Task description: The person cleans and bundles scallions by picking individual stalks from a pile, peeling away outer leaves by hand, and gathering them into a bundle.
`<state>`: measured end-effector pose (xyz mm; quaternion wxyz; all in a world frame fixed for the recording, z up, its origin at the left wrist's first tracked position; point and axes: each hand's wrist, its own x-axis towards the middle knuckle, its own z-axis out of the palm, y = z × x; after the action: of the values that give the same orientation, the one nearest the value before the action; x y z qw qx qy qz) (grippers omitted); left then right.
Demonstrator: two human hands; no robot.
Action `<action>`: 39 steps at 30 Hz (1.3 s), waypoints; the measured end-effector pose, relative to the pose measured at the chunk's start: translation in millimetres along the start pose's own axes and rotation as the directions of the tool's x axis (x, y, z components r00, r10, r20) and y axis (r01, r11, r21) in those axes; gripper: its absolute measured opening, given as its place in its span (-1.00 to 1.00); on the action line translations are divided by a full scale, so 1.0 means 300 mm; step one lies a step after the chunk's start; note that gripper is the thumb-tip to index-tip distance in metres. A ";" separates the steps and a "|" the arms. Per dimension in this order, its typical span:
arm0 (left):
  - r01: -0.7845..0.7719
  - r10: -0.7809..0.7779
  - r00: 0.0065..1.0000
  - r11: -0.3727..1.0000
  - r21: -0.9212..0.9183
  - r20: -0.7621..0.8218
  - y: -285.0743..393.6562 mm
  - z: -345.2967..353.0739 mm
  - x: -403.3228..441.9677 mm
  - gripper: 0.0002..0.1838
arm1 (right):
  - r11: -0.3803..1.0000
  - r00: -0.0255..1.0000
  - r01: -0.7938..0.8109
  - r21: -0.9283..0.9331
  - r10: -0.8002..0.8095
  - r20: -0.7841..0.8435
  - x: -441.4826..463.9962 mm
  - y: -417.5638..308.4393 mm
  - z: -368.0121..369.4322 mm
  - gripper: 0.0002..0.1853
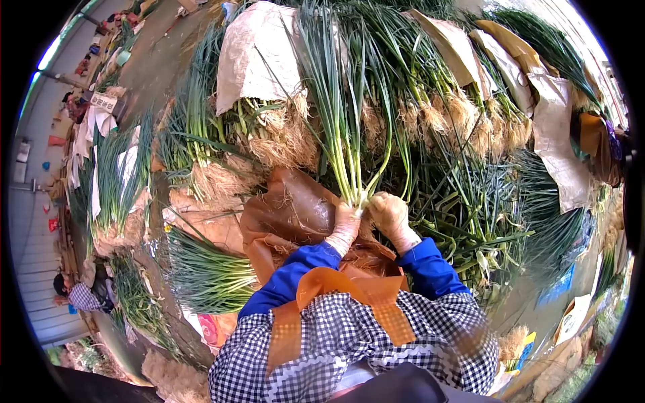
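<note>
A small bunch of long green onions [346,158] stands out in front of me, white ends toward my body and green leaves pointing away. My left hand [345,227] is closed around the white ends. Close beside it, my right hand [388,213] is curled shut at the same ends, where one stalk bends off to the right. The fingertips of both hands touch or nearly touch; what exactly the right fingers pinch is hidden. Under my hands a brown plastic apron [295,205] covers my lap, with loose root strands on it.
Rooted onions [282,134] are heaped ahead, partly under a pale sack [259,57]. Trimmed-looking onions [208,272] lie at my left. Loose leaves [463,215] pile up at my right. Another person [87,295] sits at far left.
</note>
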<state>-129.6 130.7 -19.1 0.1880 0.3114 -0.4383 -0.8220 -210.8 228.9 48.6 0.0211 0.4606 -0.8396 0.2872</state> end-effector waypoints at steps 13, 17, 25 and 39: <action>0.223 -0.212 0.973 0.963 -0.149 0.087 0.065 0.023 -0.003 -0.71 | 0.346 0.667 -0.744 0.572 0.331 0.667 -0.139 0.176 -0.091 -0.52; 0.175 -0.175 0.985 0.982 -0.064 0.007 0.022 0.012 0.020 -0.79 | 0.029 0.797 -0.406 0.913 0.501 0.338 -0.036 0.025 0.100 -0.73; 0.302 -0.309 0.947 0.950 -0.083 -0.084 -0.027 -0.031 0.061 -0.83 | 0.463 0.840 -0.510 0.725 0.452 0.302 -0.164 -0.031 -0.061 -0.91; -0.020 -0.007 0.988 0.984 0.176 0.154 0.016 -0.008 0.011 -0.51 | 0.944 0.919 -0.291 0.152 0.232 0.318 0.045 0.054 0.009 -0.69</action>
<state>-130.4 124.5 -17.2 0.1277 0.2609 -0.5239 -0.8007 -230.5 223.9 42.9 -0.1889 0.3813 -0.8549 0.2968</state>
